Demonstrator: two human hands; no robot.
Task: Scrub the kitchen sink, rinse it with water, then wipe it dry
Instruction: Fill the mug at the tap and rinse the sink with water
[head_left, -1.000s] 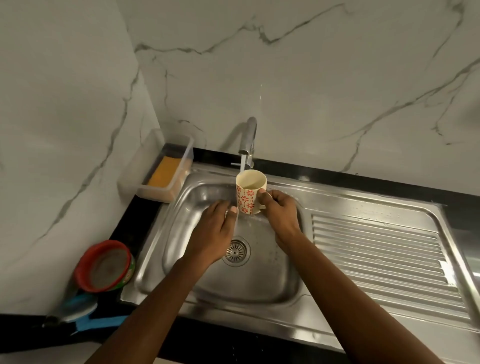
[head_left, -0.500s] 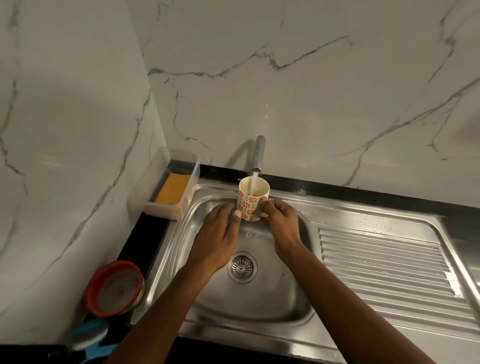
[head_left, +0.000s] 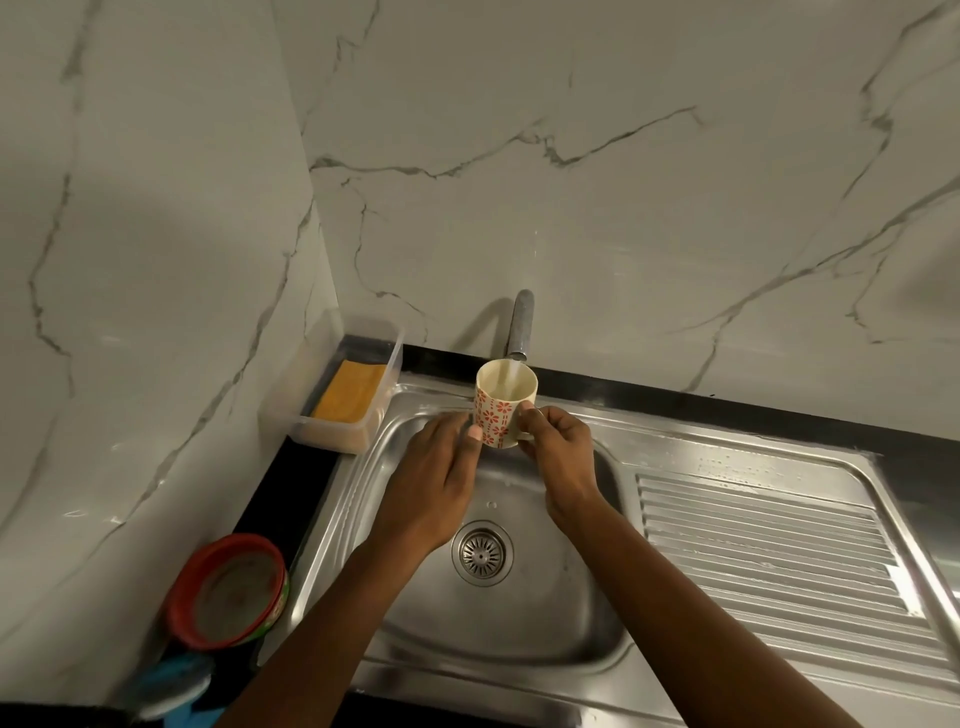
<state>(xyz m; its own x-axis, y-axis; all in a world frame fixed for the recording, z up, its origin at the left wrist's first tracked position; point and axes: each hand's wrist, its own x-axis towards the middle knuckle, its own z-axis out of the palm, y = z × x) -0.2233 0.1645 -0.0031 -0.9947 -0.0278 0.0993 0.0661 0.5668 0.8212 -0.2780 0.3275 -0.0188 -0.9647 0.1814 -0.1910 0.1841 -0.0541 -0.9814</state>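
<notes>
Both hands are on the cup (head_left: 503, 410) under the tap (head_left: 520, 327): my right hand (head_left: 558, 452) has its grip closed on the handle side, my left hand (head_left: 439, 478) steadies the other side with loose fingers. Water is filling it, so I judge this the rinse step. Next I pour over the sink (head_left: 519, 613) below my grip.

Two bare forearms, left hand (head_left: 434, 483) and right hand (head_left: 561, 457), ringless, sleeveless.
</notes>
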